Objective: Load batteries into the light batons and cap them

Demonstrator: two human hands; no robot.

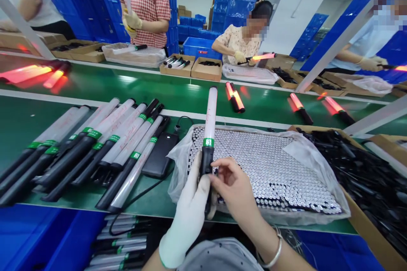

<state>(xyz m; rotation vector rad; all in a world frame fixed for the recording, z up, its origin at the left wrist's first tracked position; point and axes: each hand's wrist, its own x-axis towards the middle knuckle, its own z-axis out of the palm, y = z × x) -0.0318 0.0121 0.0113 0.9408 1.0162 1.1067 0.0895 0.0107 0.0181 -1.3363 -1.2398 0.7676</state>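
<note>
Baton (210,123) stands nearly upright in your grip, over the near edge of the counter (197,93): its white tube points away from you, a green band sits where the tube meets the black handle, and it is unlit. Your left hand (190,207), in a white glove, is wrapped shut around the black handle from the left side. Your right hand (233,186) is bare, with a bracelet at the wrist; its fingers are loosely curled and its fingertips (218,169) touch the handle just below the green band, not closed around anything else.

Directly behind the baton lies a tray of batteries (270,165), packed in tight rows and sitting in a clear plastic bag, at the near edge of the counter. To its right, a cardboard box (365,228) holds a heap of black parts. To the left of the tray, a black phone (160,154) lies flat with a cable running off it, and beyond that a pile of unlit batons (89,144) lies slanted across the near left part of the counter. Further back, several lit batons (235,97) glow red on the counter. Other people stand or sit along the far edge, two of them holding batons in gloved hands.
</note>
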